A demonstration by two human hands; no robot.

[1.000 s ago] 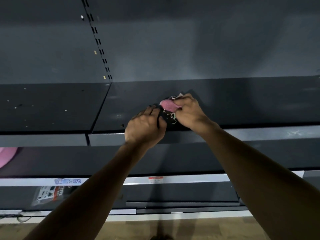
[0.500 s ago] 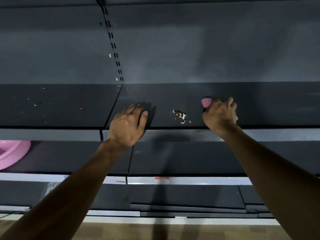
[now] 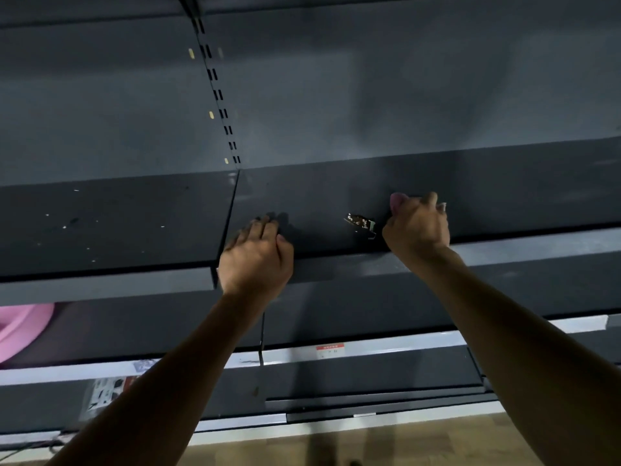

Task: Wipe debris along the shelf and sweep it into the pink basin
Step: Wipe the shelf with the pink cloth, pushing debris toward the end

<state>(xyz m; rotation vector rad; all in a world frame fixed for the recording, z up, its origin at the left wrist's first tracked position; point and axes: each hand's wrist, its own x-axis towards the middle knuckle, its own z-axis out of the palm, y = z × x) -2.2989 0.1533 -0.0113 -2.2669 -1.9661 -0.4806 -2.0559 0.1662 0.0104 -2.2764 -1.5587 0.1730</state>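
A small pile of debris (image 3: 361, 223) lies near the front edge of the dark grey shelf (image 3: 504, 196). My right hand (image 3: 418, 227) is closed around a pink cloth (image 3: 397, 200) just right of the pile, with only a corner of the cloth showing. My left hand (image 3: 257, 257) rests flat on the shelf's front edge to the left of the pile, fingers a little apart and holding nothing. The pink basin (image 3: 20, 326) shows partly at the far left on the shelf below.
Small specks are scattered on the left shelf panel (image 3: 100, 223). A slotted upright (image 3: 218, 95) runs up the back wall. Lower shelves with price strips (image 3: 369, 351) and a wooden floor (image 3: 403, 445) lie below.
My hands have parted from the debris, leaving the pile on the shelf. The right hand with the cloth has come back close to the pile. The view shifted left and the basin shows more.
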